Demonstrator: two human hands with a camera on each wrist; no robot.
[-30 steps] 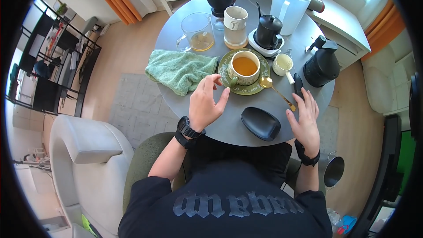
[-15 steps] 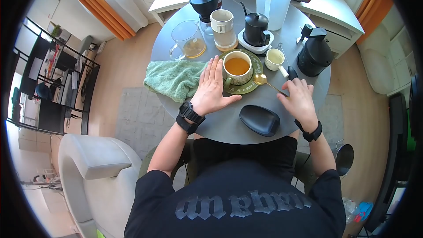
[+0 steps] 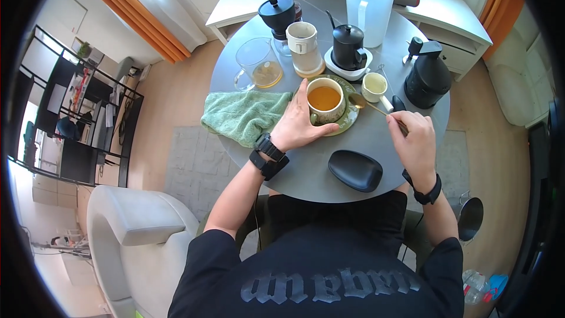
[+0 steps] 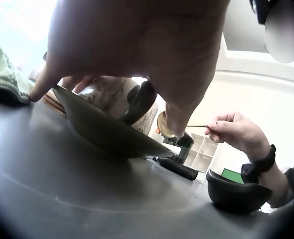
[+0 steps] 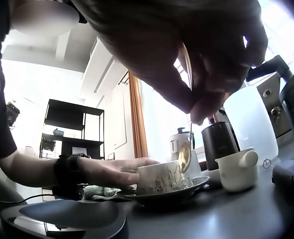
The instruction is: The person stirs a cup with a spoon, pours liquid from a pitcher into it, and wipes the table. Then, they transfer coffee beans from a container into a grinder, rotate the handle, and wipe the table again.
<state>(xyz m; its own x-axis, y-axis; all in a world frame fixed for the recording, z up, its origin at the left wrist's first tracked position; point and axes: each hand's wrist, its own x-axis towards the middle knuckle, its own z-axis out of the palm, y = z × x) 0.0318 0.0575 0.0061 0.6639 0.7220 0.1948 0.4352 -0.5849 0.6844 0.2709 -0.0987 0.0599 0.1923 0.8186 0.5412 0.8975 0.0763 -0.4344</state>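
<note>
A patterned cup (image 3: 321, 119) of amber liquid stands on a green saucer (image 3: 349, 121). My left hand (image 3: 297, 125) lies at the cup's left side, fingers straight and thumb spread along the near side; whether it touches the cup is unclear. Thumb and fingers of my right hand (image 3: 416, 146) pinch the handle of a gold spoon (image 3: 356, 100). In the right wrist view the spoon (image 5: 185, 157) hangs bowl down beside the cup (image 5: 159, 178), above the saucer's edge. The left wrist view shows the saucer (image 4: 102, 132) beneath my left hand (image 4: 137, 45).
Left of the cup lies a green towel (image 3: 244, 115); a black dish (image 3: 355, 171) is nearer the body. Behind stand a glass jug (image 3: 259, 62), a black kettle (image 3: 347, 47) and a white pitcher (image 3: 371, 9). A small cream cup (image 3: 374, 85) sits right of the saucer.
My right hand has come down onto the spoon and lifted it off its resting place on the saucer. My left hand has moved in close beside the cup, its thumb spread.
</note>
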